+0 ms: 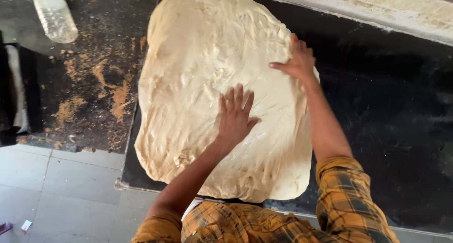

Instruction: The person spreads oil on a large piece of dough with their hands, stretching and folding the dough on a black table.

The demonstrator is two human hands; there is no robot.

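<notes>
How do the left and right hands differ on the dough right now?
The left hand lies flat, fingers spread, on the middle of the dough; the right hand sits farther away at the dough's right edge, fingers pointing left along it. The left arm is bent, the right nearly straight. Both are bare and touch the dough.

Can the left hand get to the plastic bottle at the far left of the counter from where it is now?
Probably yes, with a stretch. The left hand lies flat on the dough; the plastic bottle lies far off, with nothing standing between them.
</notes>
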